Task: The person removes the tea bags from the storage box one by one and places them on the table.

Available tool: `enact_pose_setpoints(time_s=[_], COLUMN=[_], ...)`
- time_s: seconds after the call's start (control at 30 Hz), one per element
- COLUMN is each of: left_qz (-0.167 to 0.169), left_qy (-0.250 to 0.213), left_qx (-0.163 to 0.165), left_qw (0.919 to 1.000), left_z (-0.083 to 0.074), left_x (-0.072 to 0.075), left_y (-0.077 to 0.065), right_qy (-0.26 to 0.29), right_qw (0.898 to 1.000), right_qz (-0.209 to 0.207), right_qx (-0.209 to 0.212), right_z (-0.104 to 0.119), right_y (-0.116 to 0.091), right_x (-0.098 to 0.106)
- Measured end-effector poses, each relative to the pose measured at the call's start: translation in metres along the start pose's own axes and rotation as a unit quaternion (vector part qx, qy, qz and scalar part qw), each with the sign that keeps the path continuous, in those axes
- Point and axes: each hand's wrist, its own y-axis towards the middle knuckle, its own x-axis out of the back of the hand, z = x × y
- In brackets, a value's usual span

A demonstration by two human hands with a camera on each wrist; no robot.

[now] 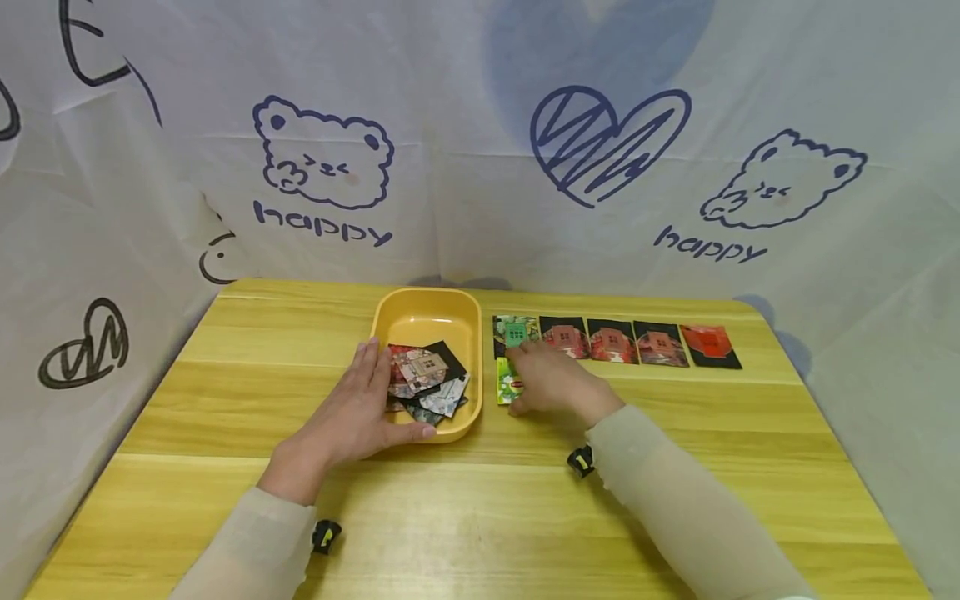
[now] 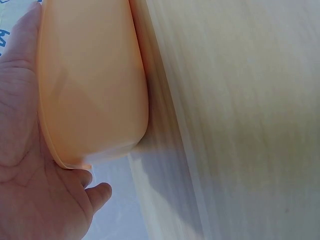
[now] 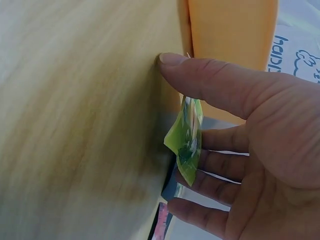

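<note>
A yellow plastic container (image 1: 427, 305) stands left of the middle of the table, with several tea sachets (image 1: 427, 371) piled in it. My left hand (image 1: 352, 421) holds its near left corner, fingers along the left side and thumb at the front rim. In the left wrist view the container's outer wall (image 2: 95, 85) fills the space beside the palm. To the container's right, my right hand (image 1: 558, 379) pinches a yellow-green tea sachet (image 3: 187, 145) between thumb and fingers, at the table. That sachet lies just below a green-labelled sachet (image 1: 514, 329), partly covered by the hand.
Right of the green-labelled sachet, a row of dark sachets with red or pink labels (image 1: 612, 342) lies along the back of the wooden table (image 1: 465, 525). A white cloth (image 1: 465, 167) with drawn bears and hearts hangs behind it. Black wrist devices (image 1: 581, 460) sit by both sleeves.
</note>
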Motion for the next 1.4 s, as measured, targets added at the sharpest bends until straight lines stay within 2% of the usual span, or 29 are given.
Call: enact_pose_setpoints(time_s=[1.0,1.23,1.4], left_qz=[0.008,0.007,0.007], left_qy=[-0.003,0.003,0.013], left_qx=[0.004,0.003,0.003], left_qw=[1.0000,1.0000,0.9999], left_z=[0.000,0.000,-0.001], left_x=[0.000,0.000,0.001], left_y=[0.002,0.001,0.002], right_qy=[-0.013,0.006,0.011], right_qw=[1.000,0.999,0.995], right_qz=[0.001,-0.047,-0.089], right_qx=[-0.004,0.008,0.038], right_z=[0.003,0.013,0.029], right_y=[-0.003,0.000,0.008], right_x=[0.000,0.016,0.026])
